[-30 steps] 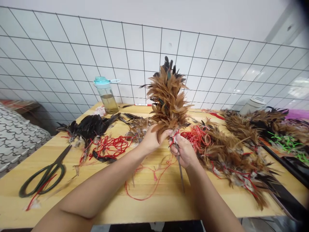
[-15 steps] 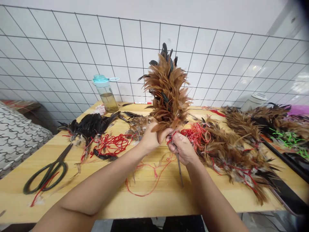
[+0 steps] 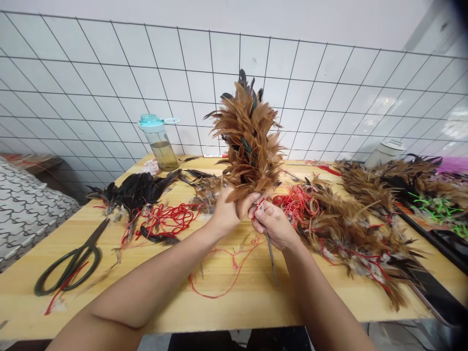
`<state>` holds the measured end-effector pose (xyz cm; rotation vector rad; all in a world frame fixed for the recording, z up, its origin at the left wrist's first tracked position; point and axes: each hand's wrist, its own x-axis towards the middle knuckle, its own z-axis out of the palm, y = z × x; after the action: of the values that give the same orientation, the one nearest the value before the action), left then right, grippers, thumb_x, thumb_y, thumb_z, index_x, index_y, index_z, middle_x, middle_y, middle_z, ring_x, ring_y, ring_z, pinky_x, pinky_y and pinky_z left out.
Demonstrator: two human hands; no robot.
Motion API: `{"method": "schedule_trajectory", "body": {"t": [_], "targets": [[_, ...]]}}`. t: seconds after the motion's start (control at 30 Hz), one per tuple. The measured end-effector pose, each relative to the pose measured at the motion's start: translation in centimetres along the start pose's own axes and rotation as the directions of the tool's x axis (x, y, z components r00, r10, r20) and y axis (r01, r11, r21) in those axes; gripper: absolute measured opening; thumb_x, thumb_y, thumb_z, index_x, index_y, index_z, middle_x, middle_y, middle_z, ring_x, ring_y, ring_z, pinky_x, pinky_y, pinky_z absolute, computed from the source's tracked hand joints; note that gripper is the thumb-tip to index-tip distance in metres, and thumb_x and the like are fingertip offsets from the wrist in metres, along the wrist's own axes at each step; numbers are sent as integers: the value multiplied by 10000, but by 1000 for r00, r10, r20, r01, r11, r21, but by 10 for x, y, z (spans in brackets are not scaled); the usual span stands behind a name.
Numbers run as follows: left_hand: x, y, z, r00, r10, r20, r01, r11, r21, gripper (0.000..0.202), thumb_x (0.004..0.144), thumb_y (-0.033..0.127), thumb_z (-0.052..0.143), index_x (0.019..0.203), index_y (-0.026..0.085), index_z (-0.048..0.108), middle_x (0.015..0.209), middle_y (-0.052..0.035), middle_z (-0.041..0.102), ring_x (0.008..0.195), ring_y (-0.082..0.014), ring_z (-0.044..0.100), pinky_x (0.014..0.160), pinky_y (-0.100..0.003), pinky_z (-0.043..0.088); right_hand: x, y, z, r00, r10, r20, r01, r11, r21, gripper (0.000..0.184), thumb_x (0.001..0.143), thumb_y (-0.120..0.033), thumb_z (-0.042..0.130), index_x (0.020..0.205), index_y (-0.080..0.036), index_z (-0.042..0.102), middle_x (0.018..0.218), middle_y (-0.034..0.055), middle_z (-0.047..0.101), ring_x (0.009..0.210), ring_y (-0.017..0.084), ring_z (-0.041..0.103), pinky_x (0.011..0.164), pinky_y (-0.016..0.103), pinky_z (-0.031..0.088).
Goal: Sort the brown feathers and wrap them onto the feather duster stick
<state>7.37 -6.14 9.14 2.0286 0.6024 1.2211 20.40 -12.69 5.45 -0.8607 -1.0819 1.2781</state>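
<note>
Upright over the middle of the table is a feather duster (image 3: pixel 252 141) of brown feathers, with a few dark ones at its top. My left hand (image 3: pixel 227 210) is closed around its lower feathers. Just below, my right hand (image 3: pixel 276 224) has its thumb and fingers pinched together at the thin rod (image 3: pixel 272 263), whose bare end points down towards me. A bit of red string (image 3: pixel 260 203) shows between the two hands. More red string (image 3: pixel 219 296) lies in a loose loop on the table beneath them. The grip under my left fingers is hidden by feathers.
Scissors (image 3: pixel 78 256) lie at the left, near black feathers (image 3: pixel 141 187) and tangled red string (image 3: pixel 171 218). A water bottle (image 3: pixel 161 146) stands behind. Brown feather bundles (image 3: pixel 351 229) and a phone (image 3: pixel 435 292) cover the right side. Wire mesh (image 3: pixel 190 70) rises at the back.
The feather duster has shifted slightly left and turned a little. My right fingers have changed position slightly at the rod and string. My left hand keeps its hold.
</note>
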Motion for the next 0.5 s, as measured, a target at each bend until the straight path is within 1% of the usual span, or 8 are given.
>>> {"method": "schedule_trajectory", "body": {"t": [0.07,0.13,0.2,0.3,0.33,0.4,0.43,0.5], "targets": [[0,-2,1,1000,7,-9,-7,1000,-8,220,869,259,593,681,154,634,699,-32,703,651,-145,629,680,-249,495,1,1,3,999,-17,-49,15,1000,-25,431,712,-571,751,713,-177,574,576,-51,472,436,42,329,449,220,200],[0,-6,3,1000,-2,-30,2,1000,-6,178,866,259,599,734,152,649,748,-39,713,696,-153,639,717,-259,499,2,3,5,993,-27,-113,23,999,-40,464,728,-597,723,661,-180,530,525,-68,408,425,41,300,444,222,183],[0,-10,5,999,-17,-39,18,1000,23,186,873,279,597,748,150,646,764,-47,705,723,-160,634,744,-274,495,2,5,8,989,-6,-146,3,1000,-15,488,743,-611,699,636,-186,485,503,-78,366,417,37,267,438,223,161],[-2,-15,8,999,-32,-5,32,998,50,241,896,312,576,724,151,627,754,-55,685,733,-165,623,766,-292,490,2,6,11,987,43,-155,-32,997,70,480,731,-611,707,686,-191,480,524,-86,362,410,29,231,429,216,135],[-2,-16,9,999,-35,-2,35,999,38,222,897,313,576,757,150,633,790,-62,693,764,-172,631,787,-299,494,1,5,12,986,48,-160,-33,995,92,481,723,-610,714,700,-193,477,532,-89,357,411,27,227,429,213,130],[-2,-18,11,999,-46,-23,46,999,-7,161,886,301,596,886,147,647,914,-83,711,865,-190,650,839,-315,504,1,4,12,984,49,-170,-30,993,113,492,716,-612,721,701,-196,458,545,-92,344,417,26,233,432,206,130],[-2,-19,12,998,-55,-30,54,998,-34,163,877,291,608,947,148,644,960,-89,712,900,-197,655,853,-319,510,1,4,12,984,53,-172,-34,993,112,499,717,-612,722,692,-197,446,549,-91,338,422,27,237,433,203,132],[-1,-19,12,997,-75,0,74,994,-84,157,869,274,615,964,151,640,941,-84,715,889,-198,665,831,-315,526,0,3,11,982,61,-179,-44,994,96,498,714,-605,731,688,-198,446,553,-88,330,431,29,237,433,201,140]]}}
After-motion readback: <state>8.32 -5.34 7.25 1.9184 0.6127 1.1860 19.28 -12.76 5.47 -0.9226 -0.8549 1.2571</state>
